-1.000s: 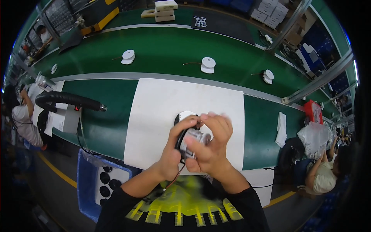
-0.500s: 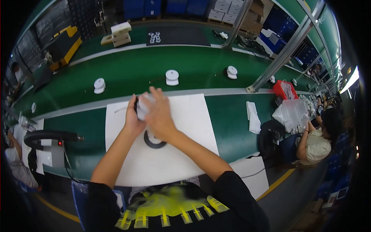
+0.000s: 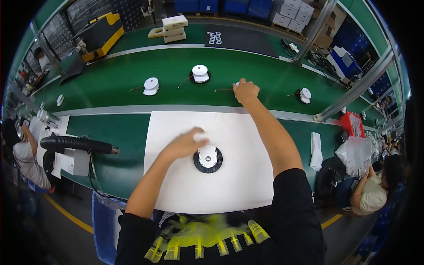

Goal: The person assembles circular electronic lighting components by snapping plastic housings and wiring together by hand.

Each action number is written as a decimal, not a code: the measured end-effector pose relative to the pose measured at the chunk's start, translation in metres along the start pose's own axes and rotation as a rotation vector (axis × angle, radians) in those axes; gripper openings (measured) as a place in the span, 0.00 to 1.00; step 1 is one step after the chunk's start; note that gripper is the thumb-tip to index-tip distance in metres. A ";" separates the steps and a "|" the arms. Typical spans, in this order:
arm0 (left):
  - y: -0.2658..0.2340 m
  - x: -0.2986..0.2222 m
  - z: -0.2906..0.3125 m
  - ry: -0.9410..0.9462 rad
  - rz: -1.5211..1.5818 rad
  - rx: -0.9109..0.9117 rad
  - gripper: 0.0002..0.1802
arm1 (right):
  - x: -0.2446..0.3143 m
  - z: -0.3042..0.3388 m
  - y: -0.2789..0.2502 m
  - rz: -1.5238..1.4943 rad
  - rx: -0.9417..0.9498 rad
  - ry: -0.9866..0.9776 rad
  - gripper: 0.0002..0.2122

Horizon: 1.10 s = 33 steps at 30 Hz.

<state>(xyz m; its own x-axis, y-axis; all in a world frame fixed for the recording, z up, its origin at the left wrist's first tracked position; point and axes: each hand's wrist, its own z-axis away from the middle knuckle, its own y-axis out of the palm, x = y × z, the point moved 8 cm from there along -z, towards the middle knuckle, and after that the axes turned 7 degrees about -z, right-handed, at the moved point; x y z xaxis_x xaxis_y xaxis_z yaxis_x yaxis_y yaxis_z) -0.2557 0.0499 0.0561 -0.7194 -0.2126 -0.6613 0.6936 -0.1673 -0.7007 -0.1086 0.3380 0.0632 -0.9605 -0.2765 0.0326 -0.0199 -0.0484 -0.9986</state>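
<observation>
My right hand [image 3: 245,91] reaches far out onto the green conveyor belt [image 3: 110,95] and closes over a small white round part [image 3: 239,83] with a thin wire trailing left. My left hand [image 3: 185,142], blurred, hovers with loose fingers over the white mat [image 3: 221,190], just left of a black round fixture [image 3: 207,159] that carries a white piece on top. The left hand holds nothing that I can see.
Three more white round parts [image 3: 151,86] [image 3: 200,73] [image 3: 305,95] lie on the belt. A black hose [image 3: 77,144] lies left of the mat, a white cloth [image 3: 316,150] to its right. Other people work at the far left [image 3: 20,152] and right [image 3: 375,192].
A second ago both hands held a part together over the mat. Since then my right hand has stretched out to the belt and my left hand has come down beside the black fixture.
</observation>
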 end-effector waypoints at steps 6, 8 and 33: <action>0.032 -0.004 0.032 -0.030 0.223 0.122 0.28 | -0.025 0.030 -0.040 -0.647 -0.540 -0.491 0.22; 0.026 0.020 0.057 -0.124 0.552 0.104 0.24 | 0.000 0.095 -0.063 -1.559 -0.073 -0.225 0.19; -0.036 0.129 0.218 0.402 2.345 -0.534 0.31 | 0.285 0.303 0.005 -2.138 0.790 -0.168 0.21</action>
<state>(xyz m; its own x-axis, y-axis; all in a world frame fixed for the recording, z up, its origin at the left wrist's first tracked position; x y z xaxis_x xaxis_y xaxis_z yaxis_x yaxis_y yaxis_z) -0.3646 -0.1815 0.0545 0.8566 0.5111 -0.0708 0.0027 0.1329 0.9911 -0.2978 -0.0318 0.0799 0.3206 0.6235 0.7131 -0.5214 -0.5123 0.6824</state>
